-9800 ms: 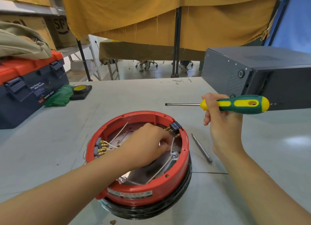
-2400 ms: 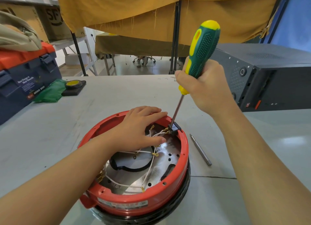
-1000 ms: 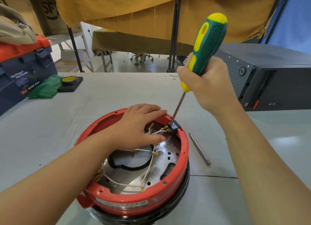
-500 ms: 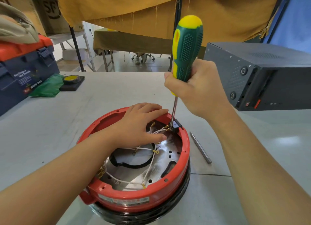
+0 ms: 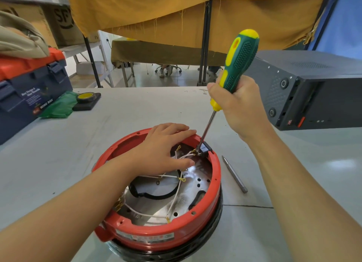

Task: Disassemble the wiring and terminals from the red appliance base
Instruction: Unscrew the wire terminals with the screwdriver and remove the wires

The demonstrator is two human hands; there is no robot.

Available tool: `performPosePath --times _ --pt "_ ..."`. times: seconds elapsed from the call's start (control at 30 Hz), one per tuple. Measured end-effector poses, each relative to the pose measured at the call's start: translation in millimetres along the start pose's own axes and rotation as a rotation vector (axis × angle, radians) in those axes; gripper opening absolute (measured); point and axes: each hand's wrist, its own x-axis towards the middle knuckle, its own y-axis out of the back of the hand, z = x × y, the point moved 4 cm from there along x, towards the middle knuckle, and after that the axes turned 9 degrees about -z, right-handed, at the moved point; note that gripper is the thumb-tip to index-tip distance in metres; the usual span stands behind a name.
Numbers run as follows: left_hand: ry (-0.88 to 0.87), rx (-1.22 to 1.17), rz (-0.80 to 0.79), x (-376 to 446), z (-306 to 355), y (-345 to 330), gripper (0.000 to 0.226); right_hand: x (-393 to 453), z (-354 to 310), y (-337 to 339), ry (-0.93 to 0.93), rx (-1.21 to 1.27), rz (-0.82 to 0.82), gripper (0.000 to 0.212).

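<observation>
Our left hand (image 5: pixel 158 152) lies flat across the far rim of the red appliance base (image 5: pixel 162 232) at lower centre, fingers straight, hiding part of the white wires (image 5: pixel 176 195) beneath. Our right hand (image 5: pixel 241 107) has a closed grip round the screwdriver (image 5: pixel 235 66), whose tip meets the black terminal block (image 5: pixel 204 148); the contact itself is hard to make out. The grey worktop (image 5: pixel 58 163) carries a toolbox (image 5: pixel 29 85) cut off at upper left, a dark metal case (image 5: pixel 313 89) at right, and a loose bit (image 5: pixel 234 173).

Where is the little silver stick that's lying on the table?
In the head view, the silver bit lies flat on the grey table, just right of the red appliance base, below the right hand.
</observation>
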Motion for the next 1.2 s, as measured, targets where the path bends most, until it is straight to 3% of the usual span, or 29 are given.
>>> performPosePath --times 0.33,0.77,0.93,1.2 --pt "-0.002 -0.008 0.007 1.0 0.5 -0.4 0.070 -1.1 -11.9 5.4 0.074 -0.092 -0.002 0.030" --pt "0.005 0.003 0.006 0.6 3.9 1.6 0.071 -9.3 -38.1 -19.8 0.205 -0.310 -0.215 0.042" --pt "0.003 -0.004 -0.011 0.1 5.8 1.9 0.072 -12.5 -42.5 -29.5 0.251 -0.394 -0.226 0.042" --pt "0.007 0.024 0.001 0.4 4.6 1.6 0.071 -10.3 -22.6 -14.7 0.144 -0.179 -0.103 0.038"
